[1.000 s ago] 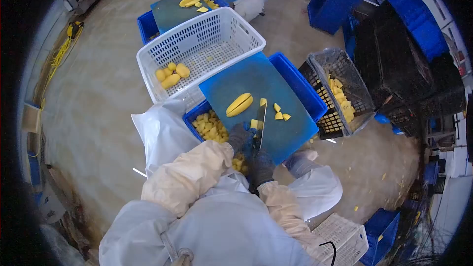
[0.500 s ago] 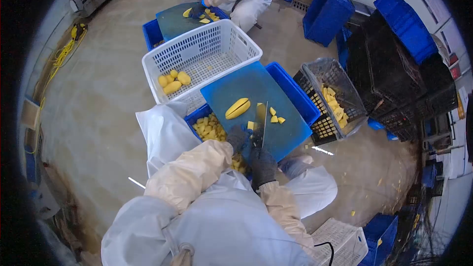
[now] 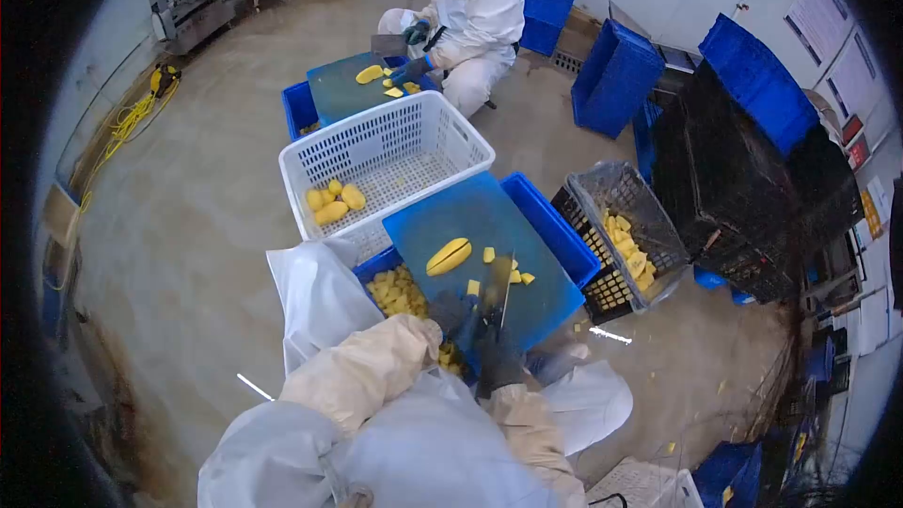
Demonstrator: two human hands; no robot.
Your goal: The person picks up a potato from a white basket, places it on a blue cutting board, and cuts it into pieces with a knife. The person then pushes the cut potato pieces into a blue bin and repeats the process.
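A blue cutting board (image 3: pixel 550 296) lies slanted in front of me. My right hand (image 3: pixel 499 357), in a dark glove, is closed round the handle of a kitchen knife (image 3: pixel 506 296), whose blade stands over the board. Close to the blade's left, my gloved left hand (image 3: pixel 452 313) is at the board's near edge; its fingers are blurred. A small potato piece (image 3: pixel 473 288) lies just beyond that hand. Farther up rests a peeled, lengthwise-cut potato (image 3: pixel 449 257). Several cut chunks (image 3: pixel 515 277) lie right of the blade. Potato cubes (image 3: pixel 398 292) fill the blue bin below left.
A white basket (image 3: pixel 386 155) holding several peeled potatoes (image 3: pixel 333 202) stands beyond the board. At right is a lined black crate (image 3: pixel 602 287) with potato pieces. A co-worker (image 3: pixel 470 23) sits cutting at another board (image 3: pixel 343 89). Black crates (image 3: pixel 724 160) are stacked at far right.
The view has tilted up, showing more of the co-worker. My knife and hands are still at the board's near edge. A small potato piece now lies apart, left of the blade, near the cut potato.
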